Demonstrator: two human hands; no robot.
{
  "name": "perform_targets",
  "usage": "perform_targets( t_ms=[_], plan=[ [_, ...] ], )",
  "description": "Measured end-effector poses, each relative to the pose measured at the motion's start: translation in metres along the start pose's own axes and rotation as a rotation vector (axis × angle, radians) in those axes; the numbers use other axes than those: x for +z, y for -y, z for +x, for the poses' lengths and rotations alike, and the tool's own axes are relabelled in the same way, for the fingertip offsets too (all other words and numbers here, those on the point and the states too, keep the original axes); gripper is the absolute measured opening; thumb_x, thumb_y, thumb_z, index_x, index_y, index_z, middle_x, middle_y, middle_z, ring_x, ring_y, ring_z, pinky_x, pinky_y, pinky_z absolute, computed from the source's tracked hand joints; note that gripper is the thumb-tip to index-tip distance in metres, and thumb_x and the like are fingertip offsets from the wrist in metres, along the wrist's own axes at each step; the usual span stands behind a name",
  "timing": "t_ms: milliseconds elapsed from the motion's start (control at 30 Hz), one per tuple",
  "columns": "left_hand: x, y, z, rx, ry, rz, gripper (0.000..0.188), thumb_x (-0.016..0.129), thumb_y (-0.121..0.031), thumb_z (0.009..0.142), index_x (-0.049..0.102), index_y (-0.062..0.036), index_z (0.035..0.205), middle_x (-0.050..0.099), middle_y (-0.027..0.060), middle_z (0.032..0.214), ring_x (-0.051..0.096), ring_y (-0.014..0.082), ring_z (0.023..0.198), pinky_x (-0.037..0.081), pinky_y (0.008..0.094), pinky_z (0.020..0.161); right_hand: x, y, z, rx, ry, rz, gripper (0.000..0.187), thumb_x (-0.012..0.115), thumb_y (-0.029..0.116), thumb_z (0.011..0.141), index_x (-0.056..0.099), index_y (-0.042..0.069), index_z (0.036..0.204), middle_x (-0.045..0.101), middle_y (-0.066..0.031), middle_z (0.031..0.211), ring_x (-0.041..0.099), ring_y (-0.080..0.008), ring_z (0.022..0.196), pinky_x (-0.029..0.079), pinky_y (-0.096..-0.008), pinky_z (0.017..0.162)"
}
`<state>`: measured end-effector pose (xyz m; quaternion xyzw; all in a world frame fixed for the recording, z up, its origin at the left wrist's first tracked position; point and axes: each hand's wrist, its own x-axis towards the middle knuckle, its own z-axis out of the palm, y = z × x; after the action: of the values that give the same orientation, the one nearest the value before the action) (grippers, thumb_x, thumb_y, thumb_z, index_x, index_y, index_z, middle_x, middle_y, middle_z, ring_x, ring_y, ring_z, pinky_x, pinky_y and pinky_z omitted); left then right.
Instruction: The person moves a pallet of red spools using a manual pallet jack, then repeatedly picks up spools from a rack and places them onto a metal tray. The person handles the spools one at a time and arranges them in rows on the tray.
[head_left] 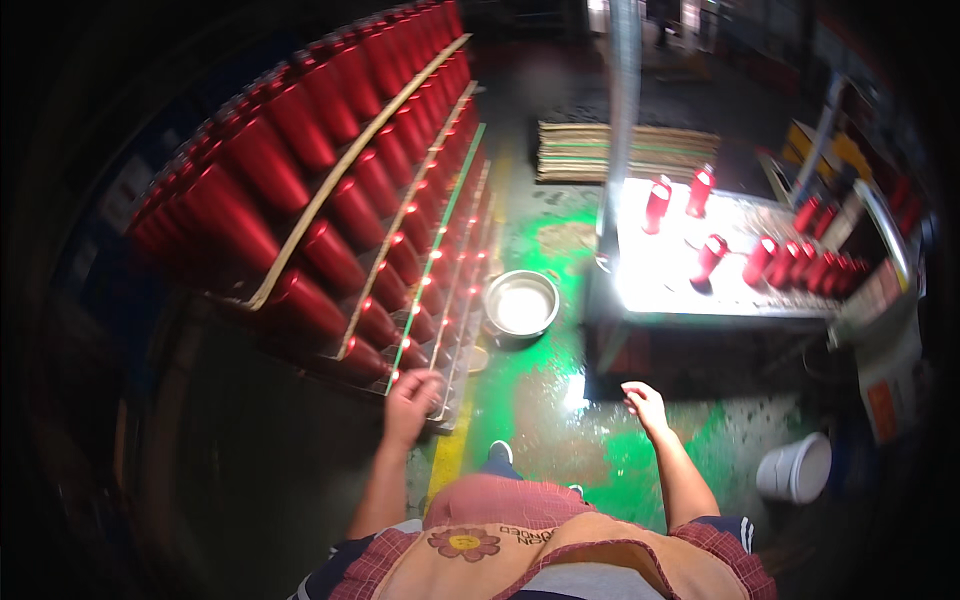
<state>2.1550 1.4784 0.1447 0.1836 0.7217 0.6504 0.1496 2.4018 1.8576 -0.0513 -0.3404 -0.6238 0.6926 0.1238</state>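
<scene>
My left hand (pixel 413 398) hangs in front of the near corner of a tall stack of red bottles (pixel 335 255); its fingers are loosely bent and apart, with nothing seen in them. Layers of these bottles stand on thin boards (pixel 372 130). Off to the right, my right hand (pixel 643 402) is in the air short of the metal worktable (pixel 640 270), fingers slightly curled and holding nothing visible. Several red bottles (pixel 762 258) are upright on that brightly lit table, some in a row along its near side, two (pixel 702 190) farther back.
A round metal basin (pixel 522 303) rests on the wet green floor between stack and table. Flat boards (pixel 625 150) are piled beyond. A white bucket (pixel 795 468) lies tilted at lower right. A metal post (pixel 622 100) rises at the table's left corner.
</scene>
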Motion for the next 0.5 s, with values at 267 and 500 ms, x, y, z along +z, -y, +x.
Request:
perform_targets(
  t_ms=[267,500],
  plan=[
    [-0.162,-0.243,0.083,1.029,-0.726,0.592,0.036,0.060,-0.022,0.094,0.058,-0.0106,0.128,0.052,0.0105,0.130,0.053,0.0198,0.115,0.046,0.0351,0.096,0.234,0.367,0.099,-1.021,0.529,-0.262,0.039,0.061,0.007,0.089,0.059,0.007,0.128,0.053,-0.0068,0.133,0.055,-0.0173,0.118,0.047,-0.0294,0.096],
    [-0.211,-0.297,0.156,0.783,-0.638,1.093,0.050,0.060,-0.036,0.092,0.051,-0.0251,0.139,0.043,0.0103,0.144,0.035,0.0302,0.137,0.033,0.0499,0.111,0.453,0.558,0.080,-1.691,0.511,-0.473,0.054,0.069,0.036,0.085,0.054,0.031,0.137,0.040,-0.0217,0.144,0.039,-0.0386,0.134,0.041,-0.0478,0.106]
  ],
)
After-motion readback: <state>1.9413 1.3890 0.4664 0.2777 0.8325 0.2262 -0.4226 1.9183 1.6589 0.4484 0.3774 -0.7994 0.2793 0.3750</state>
